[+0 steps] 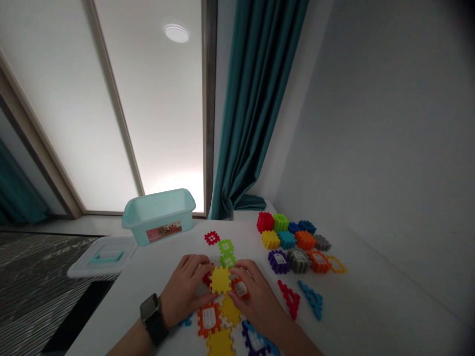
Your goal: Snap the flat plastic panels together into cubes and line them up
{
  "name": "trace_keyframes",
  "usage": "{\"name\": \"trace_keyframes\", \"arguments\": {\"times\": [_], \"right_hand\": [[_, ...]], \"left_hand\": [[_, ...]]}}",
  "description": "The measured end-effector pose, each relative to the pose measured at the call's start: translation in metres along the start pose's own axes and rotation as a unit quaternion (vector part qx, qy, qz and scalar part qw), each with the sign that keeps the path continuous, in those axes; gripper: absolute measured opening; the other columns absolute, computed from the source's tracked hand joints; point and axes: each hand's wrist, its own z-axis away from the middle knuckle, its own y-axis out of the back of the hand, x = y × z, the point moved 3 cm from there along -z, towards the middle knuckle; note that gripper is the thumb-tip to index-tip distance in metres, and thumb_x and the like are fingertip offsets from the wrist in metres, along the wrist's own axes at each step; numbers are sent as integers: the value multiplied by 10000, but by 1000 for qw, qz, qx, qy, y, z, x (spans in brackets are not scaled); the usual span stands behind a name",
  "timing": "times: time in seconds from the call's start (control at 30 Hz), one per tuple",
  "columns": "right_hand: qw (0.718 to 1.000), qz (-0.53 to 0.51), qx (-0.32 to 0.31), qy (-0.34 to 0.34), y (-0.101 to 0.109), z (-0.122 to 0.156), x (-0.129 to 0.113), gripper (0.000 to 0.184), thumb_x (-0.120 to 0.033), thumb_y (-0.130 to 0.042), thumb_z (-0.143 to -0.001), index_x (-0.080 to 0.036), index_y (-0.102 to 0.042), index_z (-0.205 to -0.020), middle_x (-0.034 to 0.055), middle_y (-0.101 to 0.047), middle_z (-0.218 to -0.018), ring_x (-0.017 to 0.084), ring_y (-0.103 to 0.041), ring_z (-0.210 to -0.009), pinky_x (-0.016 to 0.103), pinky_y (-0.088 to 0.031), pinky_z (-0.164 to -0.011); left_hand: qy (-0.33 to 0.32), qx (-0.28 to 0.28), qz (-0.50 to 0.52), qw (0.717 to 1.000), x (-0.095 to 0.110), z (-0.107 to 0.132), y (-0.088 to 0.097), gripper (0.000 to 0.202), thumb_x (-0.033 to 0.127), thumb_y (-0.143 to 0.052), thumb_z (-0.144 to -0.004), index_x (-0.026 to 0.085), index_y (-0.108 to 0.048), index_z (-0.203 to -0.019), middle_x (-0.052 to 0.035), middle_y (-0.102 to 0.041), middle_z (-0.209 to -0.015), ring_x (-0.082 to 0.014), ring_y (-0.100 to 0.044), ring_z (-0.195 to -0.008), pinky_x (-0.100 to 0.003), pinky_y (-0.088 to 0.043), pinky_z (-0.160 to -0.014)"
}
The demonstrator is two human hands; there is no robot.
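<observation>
A yellow toothed square building tile (220, 280) sits between my two hands. My left hand (187, 287), with a dark watch on the wrist, grips its left side between fingers and thumb. From the right, my right hand (256, 294) closes on the opposite side, thumb at the lower corner. Beneath and around lie an orange tile with a window (209, 319), another yellow tile (230, 311) and an orange tile (241, 288) partly covered by my right hand. Nearer me are a yellow tile (220, 342) and a dark blue frame tile (255, 341). Green window tiles (226, 247) lie just beyond.
A pale teal bin (159, 215) stands at the table's back left, beside a clear lid (102, 256). Coloured tile stacks (287, 240) fill the back right. Red (289, 299) and blue (311, 300) triangular pieces lie right of my hands. A red window tile (212, 238) lies farther back.
</observation>
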Motion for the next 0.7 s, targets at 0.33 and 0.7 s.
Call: {"name": "trace_keyframes", "arguments": {"times": [0.33,0.7], "right_hand": [[999,-5,-26,24,2,-1,-3,396,-179,-547,-928,-250,-494,-1314,87,-571,-1329,238,-517,-1260,430,-466,-1075],[997,-15,-62,49,3,-3,-1,566,-107,-553,-904,-309,-449,-1423,36,-598,-1353,209,-510,-1285,422,-452,-1104]], "left_hand": [[28,-2,54,998,-2,2,-2,421,359,-776,-797,211,-589,-1144,-102,-611,-1140,-262,-589,-1011,-389,-527,-872],[49,-32,74,996,0,3,-5,501,253,-803,-753,227,-559,-1190,-84,-601,-1176,-257,-585,-1043,-386,-509,-910]]}}
